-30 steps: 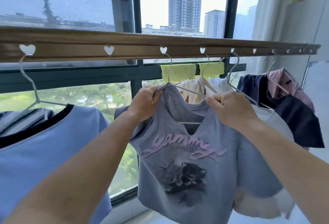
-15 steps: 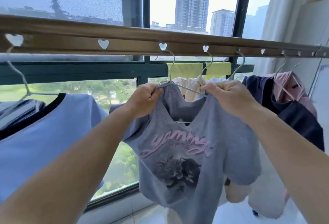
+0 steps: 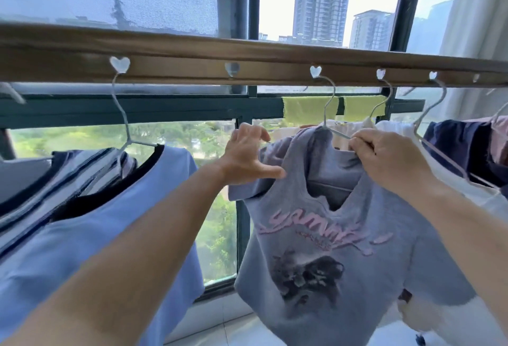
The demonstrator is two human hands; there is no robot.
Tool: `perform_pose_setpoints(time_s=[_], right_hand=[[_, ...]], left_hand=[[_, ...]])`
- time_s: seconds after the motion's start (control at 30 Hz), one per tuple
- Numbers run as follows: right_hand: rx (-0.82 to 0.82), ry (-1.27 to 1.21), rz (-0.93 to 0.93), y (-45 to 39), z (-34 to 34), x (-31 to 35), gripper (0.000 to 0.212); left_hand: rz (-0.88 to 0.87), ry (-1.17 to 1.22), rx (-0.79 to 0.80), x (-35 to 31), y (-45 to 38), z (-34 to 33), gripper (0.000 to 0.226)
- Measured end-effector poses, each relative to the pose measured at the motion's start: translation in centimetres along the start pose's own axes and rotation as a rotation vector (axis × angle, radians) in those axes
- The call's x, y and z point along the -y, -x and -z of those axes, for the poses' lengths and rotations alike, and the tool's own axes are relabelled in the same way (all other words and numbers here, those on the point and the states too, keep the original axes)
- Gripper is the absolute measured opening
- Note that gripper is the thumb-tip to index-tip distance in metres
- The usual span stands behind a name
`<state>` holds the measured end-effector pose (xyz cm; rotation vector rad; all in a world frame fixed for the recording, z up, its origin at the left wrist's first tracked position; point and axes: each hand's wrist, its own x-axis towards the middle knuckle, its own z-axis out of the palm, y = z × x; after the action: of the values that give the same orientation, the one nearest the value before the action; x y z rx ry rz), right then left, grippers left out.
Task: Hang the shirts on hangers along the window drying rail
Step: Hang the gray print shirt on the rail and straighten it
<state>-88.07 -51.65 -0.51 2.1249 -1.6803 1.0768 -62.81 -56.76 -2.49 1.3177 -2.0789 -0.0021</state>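
A grey shirt [image 3: 330,235] with pink lettering and a cat print hangs on a thin wire hanger [image 3: 328,109]. The hanger's hook sits in a heart-shaped hole of the brown drying rail [image 3: 192,54]. My right hand [image 3: 384,161] pinches the hanger's right wire arm together with the shirt's collar. My left hand [image 3: 247,158] is at the shirt's left shoulder with fingers spread and the thumb stretched out against the fabric, holding nothing.
A light blue shirt [image 3: 82,222] hangs on its own hanger at the left, with one free heart hole [image 3: 231,68] between it and the grey shirt. White, navy [image 3: 453,142] and pink garments crowd the rail to the right. Yellow cloths [image 3: 310,109] drape over the window frame behind.
My left hand has let go of the grey shirt's left shoulder and spread open. My right hand keeps its pinch. The view has shifted closer to the rail.
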Motion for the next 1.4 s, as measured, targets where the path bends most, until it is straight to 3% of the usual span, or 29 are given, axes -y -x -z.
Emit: perform_pose_setpoints(time_s=[0.17, 0.3, 0.4, 0.6, 0.83, 0.97, 1.07, 1.2, 1.4], right_hand=[[-0.027, -0.064, -0.067, 1.1, 0.4, -0.3, 0.025], [-0.039, -0.117, -0.095, 1.6, 0.8, -1.1, 0.025], [-0.037, -0.123, -0.122, 2.1, 1.8, -1.9, 0.025], [-0.043, -0.081, -0.182, 3.1, 4.3, -3.6, 0.024], [-0.08, -0.005, -0.268, 3.9, 5.7, -5.2, 0.026], [-0.069, 0.015, -0.274, 3.8, 5.7, -5.2, 0.027], [-0.068, 0.015, -0.262, 3.6, 5.6, -5.0, 0.026], [-0.056, -0.07, -0.244, 3.5, 5.3, -4.6, 0.03], [-0.033, -0.157, -0.222, 3.3, 4.8, -4.4, 0.026]], left_hand=[[0.063, -0.22, 0.075, 0.6, 0.3, -1.9, 0.053], [0.076, -0.036, -0.073, 0.6, -0.8, -2.6, 0.018], [0.215, 0.161, -0.185, 0.3, -2.1, -1.7, 0.008], [0.315, 0.178, -0.237, 1.0, -5.1, -1.0, 0.016], [0.334, 0.11, -0.055, 2.0, -6.2, -3.0, 0.016], [0.233, 0.35, -0.004, 0.1, -6.0, -3.0, 0.022], [0.083, 0.512, 0.126, -2.9, -5.3, -2.7, 0.03], [-0.068, 0.426, 0.222, -6.0, -4.8, -2.6, 0.027], [-0.066, 0.396, 0.138, -6.5, -5.0, -2.9, 0.022]])
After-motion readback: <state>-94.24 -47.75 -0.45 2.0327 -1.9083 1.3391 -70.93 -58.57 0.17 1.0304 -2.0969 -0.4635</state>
